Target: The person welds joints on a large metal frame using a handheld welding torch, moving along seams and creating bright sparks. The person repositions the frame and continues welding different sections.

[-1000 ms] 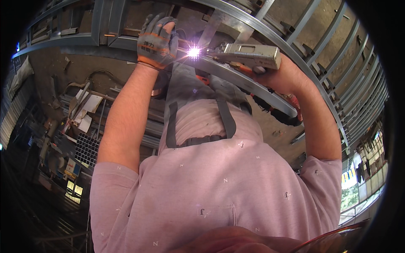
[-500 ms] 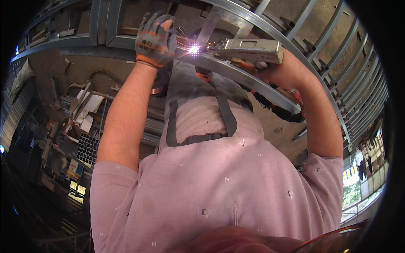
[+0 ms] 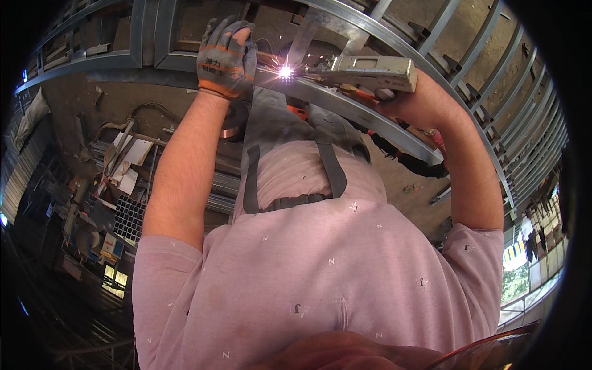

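My left hand [image 3: 226, 60], in a grey work glove with an orange cuff, is closed over the steel tube of a metal frame [image 3: 179, 60]. My bare right hand [image 3: 422, 105] grips a boxy, pale metal welding gun [image 3: 370, 74] from its right end. The gun's nozzle points left at a steel bar [image 3: 364, 111]. At its tip burns a bright white-purple weld spot [image 3: 285, 72] with sparks flying off, just right of the glove. The glare hides the joint itself, and the gun hides some of my right fingers.
A curved-looking steel rail [image 3: 394, 34] with several bars runs along the far and right side. Black-sleeved cable [image 3: 401, 157] hangs below the bar on the right. A wire coil [image 3: 233, 123] lies by my legs. At left are metal offcuts and a black grid piece [image 3: 129, 217].
The gun and weld spot have shifted very slightly right, along with my right hand. The sparks are spread differently. My left hand stays in place.
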The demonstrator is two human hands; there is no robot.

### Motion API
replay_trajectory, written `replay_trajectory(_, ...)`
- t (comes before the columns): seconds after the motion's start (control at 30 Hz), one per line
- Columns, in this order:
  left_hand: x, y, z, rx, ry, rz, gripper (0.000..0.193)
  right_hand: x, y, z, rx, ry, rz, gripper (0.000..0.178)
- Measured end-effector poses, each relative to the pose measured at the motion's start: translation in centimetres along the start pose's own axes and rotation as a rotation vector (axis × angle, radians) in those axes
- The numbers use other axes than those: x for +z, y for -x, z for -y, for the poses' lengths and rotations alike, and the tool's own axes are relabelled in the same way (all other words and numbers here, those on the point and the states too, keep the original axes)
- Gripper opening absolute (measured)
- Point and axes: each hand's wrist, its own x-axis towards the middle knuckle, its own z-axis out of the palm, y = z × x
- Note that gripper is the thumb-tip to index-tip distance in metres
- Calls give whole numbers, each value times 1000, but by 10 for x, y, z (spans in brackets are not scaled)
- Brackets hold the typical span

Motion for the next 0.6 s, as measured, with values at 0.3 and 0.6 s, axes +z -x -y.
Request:
replay_trajectory(0.3, -1, 0, 0, -2, -10, 3, 41, -1, 3, -2, 12, -68, 1, 67)
replay_trajectory(0.6, 2, 2, 3, 7, 11, -8, 39, -1, 5, -7, 11, -79, -11, 65)
